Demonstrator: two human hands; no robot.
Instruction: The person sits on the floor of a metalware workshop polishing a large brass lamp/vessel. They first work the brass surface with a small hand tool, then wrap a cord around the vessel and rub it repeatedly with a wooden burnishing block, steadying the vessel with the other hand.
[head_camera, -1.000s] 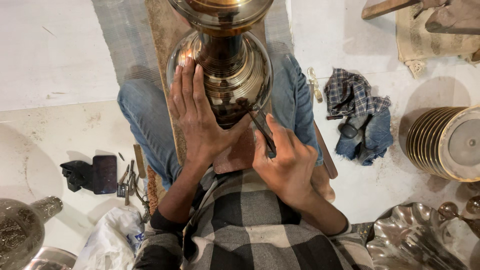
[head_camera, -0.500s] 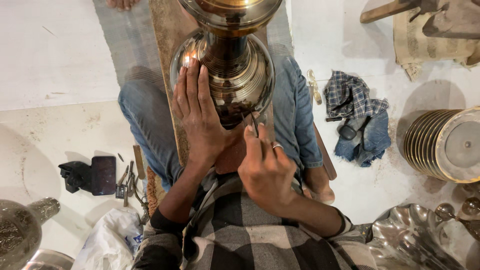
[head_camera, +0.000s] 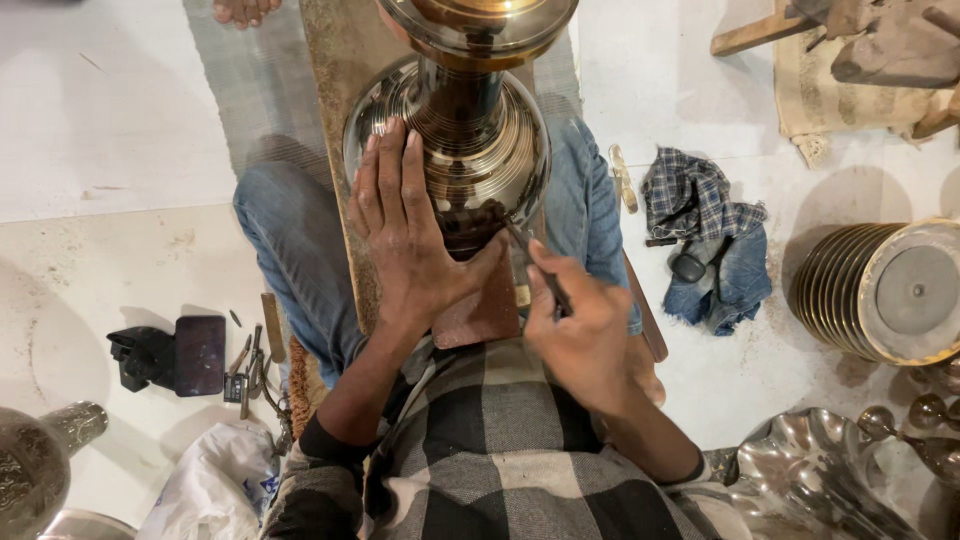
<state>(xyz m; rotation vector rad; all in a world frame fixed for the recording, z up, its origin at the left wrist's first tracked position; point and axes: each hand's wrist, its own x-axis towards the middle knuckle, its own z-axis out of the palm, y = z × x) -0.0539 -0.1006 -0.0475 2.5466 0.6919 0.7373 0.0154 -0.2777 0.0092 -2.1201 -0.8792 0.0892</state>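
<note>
Right now the shiny vase (head_camera: 450, 140) lies on its side across the person's lap on a board (head_camera: 335, 60), its long way running straight out from the body, so the round belly faces up. Left hand (head_camera: 405, 235) lies flat and open on it, keeping it from rolling. Right hand (head_camera: 580, 335) is pinched tight on a thin tool (head_camera: 530, 258) whose tip touches the belly.

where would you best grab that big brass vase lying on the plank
Probably the narrow neck of the vase, from above: the round, polished belly is too wide and slippery. The left hand only presses flat on the belly while the right hand holds a thin tool.
</note>
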